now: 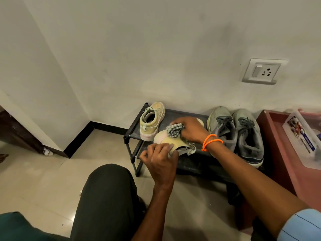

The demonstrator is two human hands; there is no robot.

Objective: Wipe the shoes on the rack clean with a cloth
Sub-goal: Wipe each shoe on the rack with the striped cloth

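My left hand (159, 159) grips the heel end of a pale yellow shoe (171, 142), fingers curled round its collar, holding it tipped on its side just above the front edge of the rack (134, 134). My right hand (189, 130) is bunched round a checked cloth (174, 130) and presses it against the upper side of that same shoe, near the toe. An orange cord bracelet (211, 141) circles my right wrist, and a light blue striped sleeve (300, 225) shows at the lower right corner.

The matching yellow shoe (152, 120) stands upright on the rack's top shelf, to the left of the one I hold, with its heel toward me. On the right of the shelf a pair of grey running shoes (238, 134) sits side by side, toes to the wall, dark laces loose. The rack is black, low, and set against the white wall (156, 49); I think there is a lower shelf beneath, but it is too dark to be sure.

My knee in dark trousers (104, 197) fills the lower middle, over a beige tiled floor (43, 180). Right of the rack stands a reddish-brown cabinet (281, 153) with a clear plastic box (302, 136) on it. A switch and socket plate (264, 71) is on the wall above the grey pair.
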